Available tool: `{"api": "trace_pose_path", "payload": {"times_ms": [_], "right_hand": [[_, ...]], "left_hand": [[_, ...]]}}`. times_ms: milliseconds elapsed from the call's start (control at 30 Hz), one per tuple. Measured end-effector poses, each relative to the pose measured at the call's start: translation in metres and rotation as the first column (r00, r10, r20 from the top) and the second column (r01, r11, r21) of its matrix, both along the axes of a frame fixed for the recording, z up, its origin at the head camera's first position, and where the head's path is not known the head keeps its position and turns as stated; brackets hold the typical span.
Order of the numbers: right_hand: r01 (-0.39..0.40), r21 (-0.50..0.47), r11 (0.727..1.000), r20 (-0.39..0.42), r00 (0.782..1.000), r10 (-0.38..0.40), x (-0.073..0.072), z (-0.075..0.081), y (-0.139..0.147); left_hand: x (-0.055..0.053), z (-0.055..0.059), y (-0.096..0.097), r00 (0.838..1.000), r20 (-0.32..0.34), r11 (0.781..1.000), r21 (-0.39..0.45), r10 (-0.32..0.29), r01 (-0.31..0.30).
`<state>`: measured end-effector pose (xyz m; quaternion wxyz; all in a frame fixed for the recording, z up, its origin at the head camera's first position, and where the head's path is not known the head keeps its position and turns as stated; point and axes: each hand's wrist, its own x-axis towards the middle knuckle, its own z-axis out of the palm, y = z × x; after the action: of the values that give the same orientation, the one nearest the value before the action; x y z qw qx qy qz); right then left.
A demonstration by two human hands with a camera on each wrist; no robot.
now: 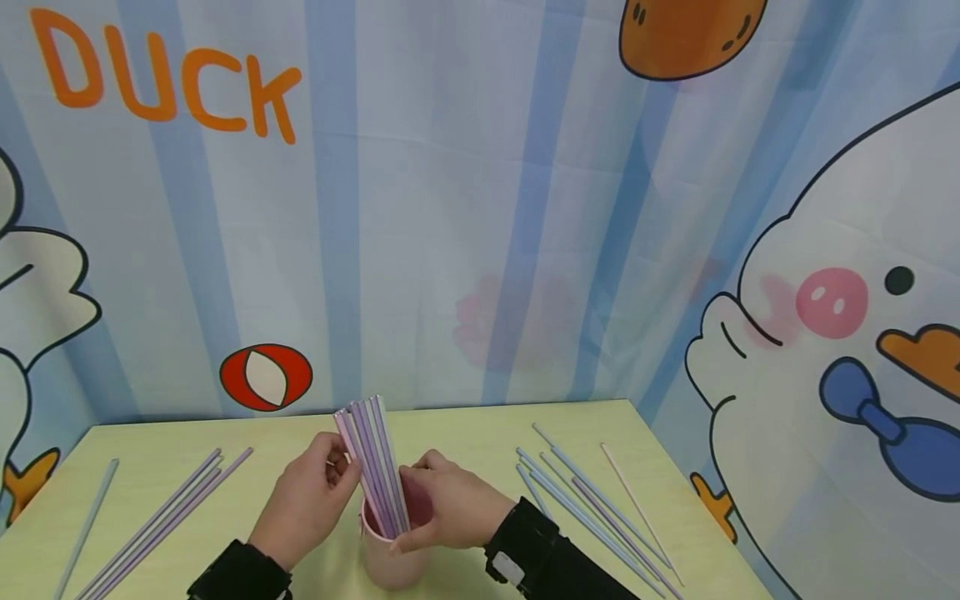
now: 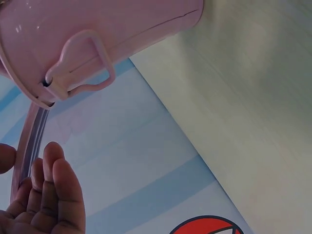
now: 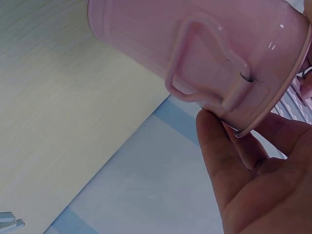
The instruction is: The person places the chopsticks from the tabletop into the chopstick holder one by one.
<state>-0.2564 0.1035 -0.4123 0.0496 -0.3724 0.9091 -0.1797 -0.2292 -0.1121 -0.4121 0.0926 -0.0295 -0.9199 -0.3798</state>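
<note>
A bundle of long thin purple sticks (image 1: 375, 467) stands leaning in a small pink metal bucket (image 1: 393, 567) near the table's front. My left hand (image 1: 311, 496) pinches the bundle at its left side above the rim, thumb against the sticks. With thumb and fingers, my right hand (image 1: 461, 504) grips the bucket's rim on the right. In the right wrist view, the fingers (image 3: 214, 151) of that hand touch the rim below a wire-like side handle (image 3: 175, 58). The sticks' lower ends are hidden inside the bucket.
Several purple sticks (image 1: 172, 517) lie at the left, with a single pale blue-grey stick (image 1: 86, 525) farther out. Blue, purple and whitish sticks (image 1: 600, 517) lie spread at the right. A printed curtain (image 1: 435, 208) hangs behind the pale yellow table (image 1: 292, 437).
</note>
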Motion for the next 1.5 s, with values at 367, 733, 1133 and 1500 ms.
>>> {"api": "trace_pose_path", "payload": {"times_ms": [367,733,1133,1500], "right_hand": [[0.012,0.007,1.0,0.0,1.0,-0.012,0.003,0.003,0.001],[-0.007,0.002,1.0,-0.014,1.0,0.007,-0.001,-0.001,0.001],[0.002,0.017,1.0,-0.02,1.0,-0.002,-0.001,-0.001,0.0],[-0.009,0.001,1.0,-0.021,1.0,0.009,-0.001,-0.002,0.0]], "left_hand": [[-0.002,-0.003,0.002,1.0,0.013,1.0,-0.01,0.007,-0.007],[0.0,-0.004,-0.004,1.0,-0.001,1.0,-0.024,0.02,-0.02],[-0.015,-0.029,-0.075,0.992,-0.015,0.96,-0.248,0.126,-0.126],[-0.024,-0.068,-0.147,0.99,-0.053,0.844,-0.517,0.133,-0.141]]}}
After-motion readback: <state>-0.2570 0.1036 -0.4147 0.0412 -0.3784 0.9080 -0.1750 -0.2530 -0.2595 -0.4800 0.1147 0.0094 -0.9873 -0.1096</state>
